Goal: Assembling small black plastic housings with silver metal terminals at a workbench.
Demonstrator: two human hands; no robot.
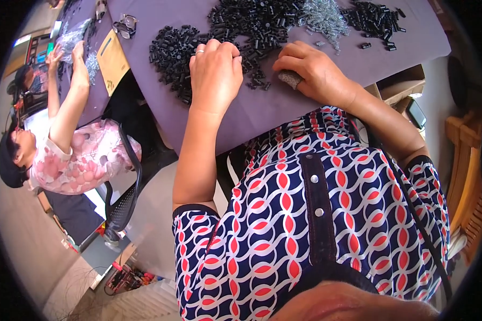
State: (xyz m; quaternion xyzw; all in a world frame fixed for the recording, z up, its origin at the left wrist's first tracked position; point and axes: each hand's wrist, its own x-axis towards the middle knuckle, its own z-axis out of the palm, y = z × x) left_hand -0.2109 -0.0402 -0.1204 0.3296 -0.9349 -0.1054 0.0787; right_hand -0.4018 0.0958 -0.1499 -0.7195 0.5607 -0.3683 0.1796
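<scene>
My left hand (214, 75), with a ring on one finger, is closed at the near side of the black parts, its knuckles up and its fingertips hidden. To its right my right hand (316, 72) is also closed, the fingers curled in and a grey patterned cover (290, 78) on the thumb. What either hand pinches is out of sight. Small black plastic cylinders lie in a left heap (171, 56), a larger middle heap (251, 21) and a right heap (377, 24). Between the last two sits a pile of silvery coil springs (324, 18).
A purple cloth covers the table (418, 40). At left, a person in a pink flowered top (91, 155) reaches over another table, near a yellow envelope (112, 61) and glasses (126, 25). A cardboard box (396, 88) and wooden chair (463, 171) stand at right.
</scene>
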